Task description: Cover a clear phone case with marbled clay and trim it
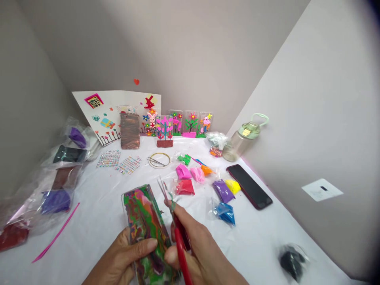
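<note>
My left hand grips a clear phone case from its lower left side, thumb pressed on its face. Marbled clay in green, red, orange and brown covers the case. In my right hand is a pair of red-handled scissors. The scissors point up and away, beside the case's right edge, with their blades slightly apart. A thin greenish scrap shows near the blades; whether it clings to them or to my fingers I cannot tell.
Clay packets, including a red one and a blue one, lie ahead right, near a phone and a bottle. Gem stickers, a bangle and decorated cases sit farther back. A pink strip lies left.
</note>
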Demonstrator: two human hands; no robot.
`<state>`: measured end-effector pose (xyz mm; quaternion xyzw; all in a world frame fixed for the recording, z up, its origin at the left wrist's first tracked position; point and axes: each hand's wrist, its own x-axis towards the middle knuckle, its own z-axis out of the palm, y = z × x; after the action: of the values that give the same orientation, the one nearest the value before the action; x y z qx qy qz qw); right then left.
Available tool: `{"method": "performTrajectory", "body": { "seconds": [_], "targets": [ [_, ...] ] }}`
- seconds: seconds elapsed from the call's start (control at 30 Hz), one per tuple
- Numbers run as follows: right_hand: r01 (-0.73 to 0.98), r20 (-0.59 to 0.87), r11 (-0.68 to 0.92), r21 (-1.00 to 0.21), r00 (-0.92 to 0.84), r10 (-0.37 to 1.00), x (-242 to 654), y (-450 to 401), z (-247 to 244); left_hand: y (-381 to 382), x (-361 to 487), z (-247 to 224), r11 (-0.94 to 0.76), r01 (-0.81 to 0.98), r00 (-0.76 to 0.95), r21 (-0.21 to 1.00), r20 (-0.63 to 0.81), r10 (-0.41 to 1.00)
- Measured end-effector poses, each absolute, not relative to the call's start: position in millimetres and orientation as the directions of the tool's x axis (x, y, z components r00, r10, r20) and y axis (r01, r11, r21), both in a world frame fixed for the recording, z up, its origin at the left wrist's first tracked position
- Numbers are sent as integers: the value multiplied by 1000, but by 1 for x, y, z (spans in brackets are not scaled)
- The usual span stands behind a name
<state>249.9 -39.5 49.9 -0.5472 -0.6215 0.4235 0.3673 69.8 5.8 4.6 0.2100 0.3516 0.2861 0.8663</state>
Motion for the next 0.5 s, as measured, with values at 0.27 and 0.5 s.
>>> {"method": "performTrajectory", "body": {
  "seconds": [0.27,0.5],
  "targets": [
    [464,-175,-192,-865,81,981,258,-34,51,27,50,25,622,-418,308,662,-541,783],
    [760,-158,-119,-640,22,987,245,-34,36,46,36,46,353,-560,36,750,-403,914]
  ]
}}
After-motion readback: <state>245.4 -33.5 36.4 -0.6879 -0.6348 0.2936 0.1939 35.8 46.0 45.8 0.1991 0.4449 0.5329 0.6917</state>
